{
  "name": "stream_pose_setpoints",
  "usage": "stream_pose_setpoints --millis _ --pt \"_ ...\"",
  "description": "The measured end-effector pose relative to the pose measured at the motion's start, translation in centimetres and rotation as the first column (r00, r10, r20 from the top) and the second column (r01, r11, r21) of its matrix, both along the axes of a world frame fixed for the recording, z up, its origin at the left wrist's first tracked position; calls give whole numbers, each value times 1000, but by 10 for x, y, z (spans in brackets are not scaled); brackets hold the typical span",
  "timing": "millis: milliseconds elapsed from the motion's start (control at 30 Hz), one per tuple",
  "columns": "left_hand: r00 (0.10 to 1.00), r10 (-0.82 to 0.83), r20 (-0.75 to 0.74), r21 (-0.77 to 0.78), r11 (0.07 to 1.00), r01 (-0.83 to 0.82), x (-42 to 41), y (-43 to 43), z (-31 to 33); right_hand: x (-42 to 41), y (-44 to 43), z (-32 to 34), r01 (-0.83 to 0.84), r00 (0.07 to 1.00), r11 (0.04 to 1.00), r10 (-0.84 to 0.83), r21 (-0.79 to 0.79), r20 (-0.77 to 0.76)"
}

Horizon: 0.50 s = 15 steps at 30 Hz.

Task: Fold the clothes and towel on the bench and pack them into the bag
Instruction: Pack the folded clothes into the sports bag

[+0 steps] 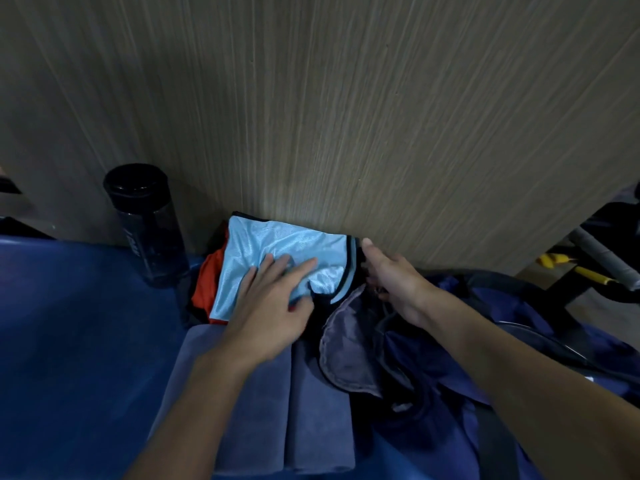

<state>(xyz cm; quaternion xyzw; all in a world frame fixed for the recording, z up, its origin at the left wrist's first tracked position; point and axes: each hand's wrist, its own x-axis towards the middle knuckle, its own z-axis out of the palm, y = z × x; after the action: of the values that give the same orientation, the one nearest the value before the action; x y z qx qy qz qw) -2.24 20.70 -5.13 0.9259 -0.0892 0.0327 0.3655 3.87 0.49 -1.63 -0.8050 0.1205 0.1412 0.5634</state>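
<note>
Mid-left, a dark translucent water bottle (145, 223) stands on the blue table (69, 323). At centre the left hand (273, 306) presses straight, spread fingers on the folded light-blue mesh jersey (277, 242) atop an orange garment (204, 282); a folded grey towel (294, 410) lies below. The right hand (394, 282) curls its fingers at the navy fabric bag's (485, 358) mouth; I cannot tell what they grip. Packing looks next: slide the stack in, keeping the folds.

no text can be read. white lettering runs down the dark bottle (149, 230), left of the left hand (273, 306), but it is too blurred to make out.
</note>
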Motion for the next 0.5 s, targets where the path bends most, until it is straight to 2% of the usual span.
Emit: stream_pose_setpoints --millis 67,200,333,500 --pt "999 -41 -32 109 993 44 -4 0 3 5 4 1 -16 1000 1000 16 1 -6" --pt "997 -8 -75 183 983 21 -3 -4 6 10 12 2 -62 998 997 62 39 3" --pt "996 27 -85 326 945 2 1 -1 -2 11 22 -2 -34 996 999 32 19 78" --pt "993 15 -115 342 940 25 2 4 -1 11 28 -3 -30 988 992 11 122 153"
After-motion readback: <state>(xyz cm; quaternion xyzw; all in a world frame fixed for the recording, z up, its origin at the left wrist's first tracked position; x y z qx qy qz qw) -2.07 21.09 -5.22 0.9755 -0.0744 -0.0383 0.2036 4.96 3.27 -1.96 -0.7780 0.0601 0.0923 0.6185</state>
